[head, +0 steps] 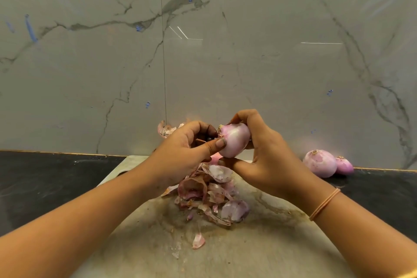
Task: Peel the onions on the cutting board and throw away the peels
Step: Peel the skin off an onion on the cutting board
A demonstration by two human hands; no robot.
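Observation:
A pale pink onion (234, 140) is held above the cutting board (259, 248). My right hand (266, 160) grips it from the right, fingers curled over its top and thumb under it. My left hand (185, 156) is curled at the onion's left end, its thumb pressed on the onion's skin and its fingers pinching something small and dark there; I cannot tell what it is. A heap of onion peels (212, 196) lies on the board below the hands. One loose peel (198, 241) lies nearer to me.
Two peeled onions (320, 162) (344, 165) sit on the dark counter (45, 187) to the right, against the marble wall (203, 52). A further bit of peel (165, 129) shows behind my left hand. A band is on my right wrist.

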